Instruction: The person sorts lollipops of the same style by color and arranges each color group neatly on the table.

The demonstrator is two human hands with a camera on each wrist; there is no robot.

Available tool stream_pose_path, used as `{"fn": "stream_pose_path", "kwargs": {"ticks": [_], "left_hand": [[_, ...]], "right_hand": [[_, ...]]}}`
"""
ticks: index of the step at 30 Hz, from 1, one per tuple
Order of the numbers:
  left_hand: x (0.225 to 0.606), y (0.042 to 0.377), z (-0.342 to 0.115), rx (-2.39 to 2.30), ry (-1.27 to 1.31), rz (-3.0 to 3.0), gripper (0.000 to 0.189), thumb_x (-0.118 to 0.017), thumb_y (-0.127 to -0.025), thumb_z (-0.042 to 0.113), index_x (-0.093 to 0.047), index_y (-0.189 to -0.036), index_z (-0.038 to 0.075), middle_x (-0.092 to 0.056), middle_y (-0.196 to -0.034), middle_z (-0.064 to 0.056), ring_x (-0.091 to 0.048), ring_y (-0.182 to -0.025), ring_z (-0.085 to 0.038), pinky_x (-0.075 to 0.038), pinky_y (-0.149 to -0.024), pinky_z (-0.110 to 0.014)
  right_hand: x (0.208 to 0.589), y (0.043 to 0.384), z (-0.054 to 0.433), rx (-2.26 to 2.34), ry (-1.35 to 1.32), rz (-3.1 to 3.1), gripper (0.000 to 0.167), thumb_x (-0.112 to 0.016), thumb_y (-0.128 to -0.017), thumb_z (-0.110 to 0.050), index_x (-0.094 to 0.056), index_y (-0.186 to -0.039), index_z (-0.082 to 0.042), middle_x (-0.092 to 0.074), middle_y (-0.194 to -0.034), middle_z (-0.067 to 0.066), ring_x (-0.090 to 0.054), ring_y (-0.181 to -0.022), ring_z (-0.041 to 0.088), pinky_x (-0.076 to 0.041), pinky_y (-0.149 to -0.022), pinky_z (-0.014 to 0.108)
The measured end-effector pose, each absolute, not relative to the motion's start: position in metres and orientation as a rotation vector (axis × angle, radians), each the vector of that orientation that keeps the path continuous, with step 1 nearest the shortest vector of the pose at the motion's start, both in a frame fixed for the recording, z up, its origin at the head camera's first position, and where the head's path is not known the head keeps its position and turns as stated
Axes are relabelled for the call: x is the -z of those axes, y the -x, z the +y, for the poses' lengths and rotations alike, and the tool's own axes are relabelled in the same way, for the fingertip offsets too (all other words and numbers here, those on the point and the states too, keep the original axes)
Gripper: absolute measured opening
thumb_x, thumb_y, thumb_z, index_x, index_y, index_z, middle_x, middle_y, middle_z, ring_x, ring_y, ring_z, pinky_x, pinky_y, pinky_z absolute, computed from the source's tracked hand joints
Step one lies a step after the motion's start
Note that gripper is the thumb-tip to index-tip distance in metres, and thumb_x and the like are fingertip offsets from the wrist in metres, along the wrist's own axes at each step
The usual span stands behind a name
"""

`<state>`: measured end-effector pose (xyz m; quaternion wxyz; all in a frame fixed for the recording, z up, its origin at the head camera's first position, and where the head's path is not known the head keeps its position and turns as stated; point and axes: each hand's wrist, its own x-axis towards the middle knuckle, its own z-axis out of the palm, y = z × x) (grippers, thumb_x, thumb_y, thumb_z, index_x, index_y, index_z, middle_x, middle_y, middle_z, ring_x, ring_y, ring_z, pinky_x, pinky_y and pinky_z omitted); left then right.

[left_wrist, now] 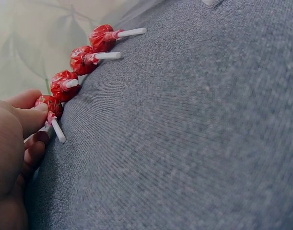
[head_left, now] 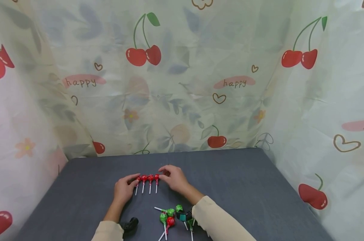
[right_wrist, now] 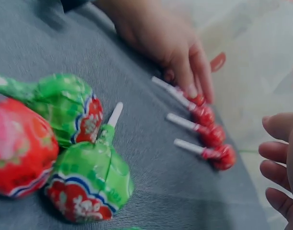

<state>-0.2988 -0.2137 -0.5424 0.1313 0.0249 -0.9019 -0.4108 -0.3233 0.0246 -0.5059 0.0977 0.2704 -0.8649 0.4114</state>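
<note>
Several red-wrapped lollipops stand side by side in a row, white sticks toward the person. At the row's left end my left hand (head_left: 123, 190) pinches the outermost red lollipop (left_wrist: 51, 104) between thumb and fingers. The head of that lollipop is partly hidden by the fingers in the head view. My right hand (head_left: 175, 179) is by the row's other end, its thumb close beside the last red lollipop (right_wrist: 225, 157). In the right wrist view its loosely bent fingers (right_wrist: 275, 171) hold nothing. Between the two ends lie the other red lollipops (head_left: 150, 178).
Nearer the person lies a loose pile of green lollipops (head_left: 163, 217) with a red lollipop (head_left: 170, 221) among them, partly covered by the right sleeve (head_left: 212, 214). The dark grey tabletop (head_left: 245, 187) meets a cherry-printed curtain (head_left: 176, 83) at the back and sides.
</note>
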Motion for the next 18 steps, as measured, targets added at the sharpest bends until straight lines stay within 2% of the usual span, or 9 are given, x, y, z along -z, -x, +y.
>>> {"fn": "stream_pose_path", "kwargs": {"ticks": [10, 18], "left_hand": [[0.543, 0.300, -0.214, 1.196, -0.071, -2.617, 0.027, -0.067, -0.093, 0.014, -0.072, -0.120, 0.014, -0.067, -0.117, -0.015, -0.060, -0.108, -0.033, -0.044, -0.090, -0.053], [0.543, 0.301, -0.214, 1.207, -0.092, -2.630, 0.028, -0.067, -0.093, 0.014, -0.071, -0.121, 0.015, -0.066, -0.120, -0.015, -0.058, -0.112, -0.034, -0.043, -0.093, -0.053]], "right_hand": [[0.481, 0.296, 0.045, -1.183, -0.953, -2.477, 0.013, -0.071, -0.090, -0.015, -0.073, -0.101, -0.010, -0.063, -0.082, -0.007, -0.055, -0.075, 0.007, -0.048, -0.068, 0.024], [0.474, 0.273, 0.061, -1.181, -1.050, -2.463, 0.011, -0.072, -0.089, -0.016, -0.073, -0.100, -0.013, -0.061, -0.080, -0.009, -0.054, -0.074, 0.004, -0.051, -0.068, 0.029]]}}
